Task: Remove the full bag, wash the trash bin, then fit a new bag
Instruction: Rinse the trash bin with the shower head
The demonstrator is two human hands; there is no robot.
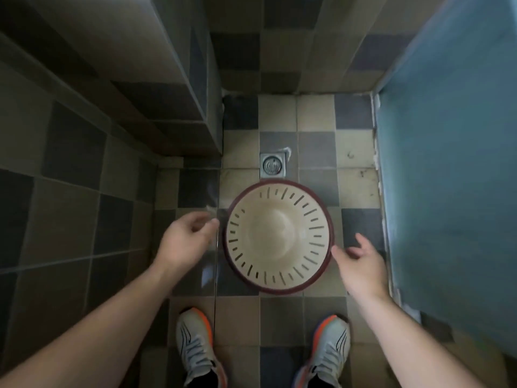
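Your trash bin stands upright on the tiled floor, just short of the floor drain — a sensible spot, I'd judge, since any wash water can run straight off. It's cream inside with slotted walls and a dark red rim, and no bag lines it, so the full bag looks to be out already and the washing step is the one in hand.

Your left hand hovers just beside the rim's left edge, fingers loosely curled with the tips drawn toward the thumb; something thin and clear may hang below them, but it's too blurred to say, so whether that grip holds anything I cannot tell. Your right hand sits by the rim's right edge, fingers relaxed and apart, holding nothing — whether it touches the rim isn't clear. Your shoes are planted behind the bin, the blue door at your right.
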